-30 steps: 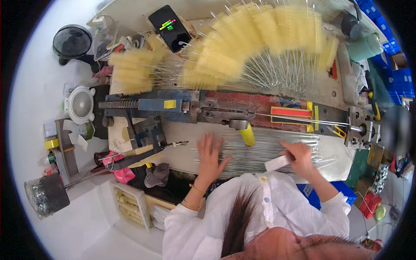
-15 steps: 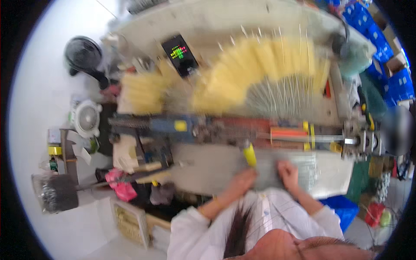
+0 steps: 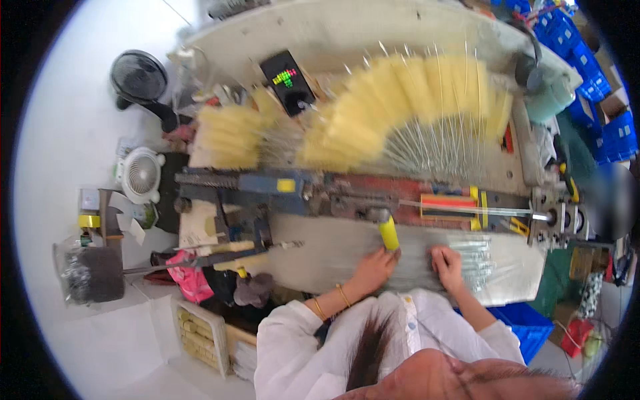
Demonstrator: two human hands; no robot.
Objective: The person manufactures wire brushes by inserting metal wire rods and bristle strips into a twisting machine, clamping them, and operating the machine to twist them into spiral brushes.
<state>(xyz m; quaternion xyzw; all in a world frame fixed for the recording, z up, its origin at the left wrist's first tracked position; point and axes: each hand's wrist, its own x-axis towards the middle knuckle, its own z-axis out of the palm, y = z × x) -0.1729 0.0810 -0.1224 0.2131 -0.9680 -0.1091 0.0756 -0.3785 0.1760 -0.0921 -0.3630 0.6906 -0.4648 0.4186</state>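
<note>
My left hand (image 3: 375,268) is over the near worktop, its fingers bent and drawn together at the lower end of a yellow handle (image 3: 388,235). That handle sticks out toward me from a long red and blue metal machine (image 3: 360,189). What the left fingers hold, if anything, is hidden. To the right, my right hand (image 3: 448,265) is closed with the fingers curled, resting on a pile of thin metal rods (image 3: 475,257). Whether a rod is in its grip cannot be made out. A long bright rod (image 3: 493,211) lies along the right part of the machine, by an orange-red strip (image 3: 448,203).
Behind the machine, yellow sleeves (image 3: 393,90) with metal wires lie fanned out, with a smaller yellow stack (image 3: 230,137) at left. A dark display (image 3: 288,90) with lit marks stands between them. Fans (image 3: 140,175) are at far left; a blue crate (image 3: 523,327) is below right.
My left hand has risen to the lower end of the yellow handle. My right hand stays over the rods. The whole view has shifted slightly.
</note>
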